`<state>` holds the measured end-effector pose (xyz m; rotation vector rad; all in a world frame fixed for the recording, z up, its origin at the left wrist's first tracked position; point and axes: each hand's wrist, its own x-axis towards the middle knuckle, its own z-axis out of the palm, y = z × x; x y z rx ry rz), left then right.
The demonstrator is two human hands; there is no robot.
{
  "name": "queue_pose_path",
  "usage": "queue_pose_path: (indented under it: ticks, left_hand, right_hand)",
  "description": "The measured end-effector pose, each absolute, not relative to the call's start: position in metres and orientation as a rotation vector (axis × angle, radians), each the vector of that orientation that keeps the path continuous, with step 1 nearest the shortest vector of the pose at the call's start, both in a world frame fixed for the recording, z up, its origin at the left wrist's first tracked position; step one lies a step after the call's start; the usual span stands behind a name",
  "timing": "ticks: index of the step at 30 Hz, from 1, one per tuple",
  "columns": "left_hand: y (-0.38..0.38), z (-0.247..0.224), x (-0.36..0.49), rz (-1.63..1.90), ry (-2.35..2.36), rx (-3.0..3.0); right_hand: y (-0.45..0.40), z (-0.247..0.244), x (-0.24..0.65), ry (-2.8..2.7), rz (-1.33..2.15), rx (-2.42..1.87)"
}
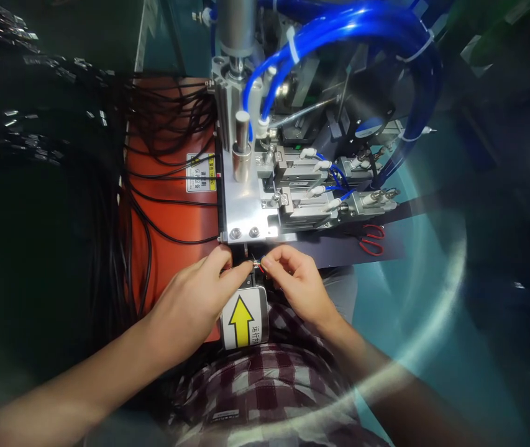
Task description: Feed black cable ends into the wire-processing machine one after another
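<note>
My right hand [299,280] is closed in a pinch on thin coloured wires [261,267], red and blue among them, just below the front edge of a metal machine head [244,214]. From the other side, my left hand [190,304] reaches in with its thumb stretched to a small pale, shiny part [255,264] at the wires' end. The left fingers are curled, and whatever lies under them is hidden. Directly below both hands is a white label [258,310] with a yellow arrow pointing away from me.
Black cables [171,192] run across an orange surface [176,220] on the left, near a warning label [201,172]. Thick blue air hoses [353,28] arch above the pneumatic cylinders [306,205]. Red-handled scissors [371,240] lie at the right on a dark strip [339,248].
</note>
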<state>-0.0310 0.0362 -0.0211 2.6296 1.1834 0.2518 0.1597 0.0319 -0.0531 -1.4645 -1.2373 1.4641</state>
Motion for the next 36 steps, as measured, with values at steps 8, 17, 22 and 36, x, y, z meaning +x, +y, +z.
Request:
queue_pose_path:
  ticks: [8,17,22,36]
  left_hand:
    - [0.0374,-0.0211,-0.0289,0.283,1.163,2.708]
    - [0.0340,-0.0235,-0.0331,0.366,1.158,2.744]
    - [0.0337,-0.0272,-0.0362,0.354,1.135,2.660]
    - [0.0335,-0.0255,-0.0362,0.329,1.139,2.640]
  right_hand:
    - [0.0321,-0.0554,0.1589,-1.165,1.507,-1.438]
    - [0.0332,-0.0551,0.1555,-1.102,1.556,-1.415]
    - [0.0330,-0.0533,0.1559,-1.153,1.496,-1.411]
    - [0.0316,-0.0521,0.1557,-1.137,1.524,-1.424]
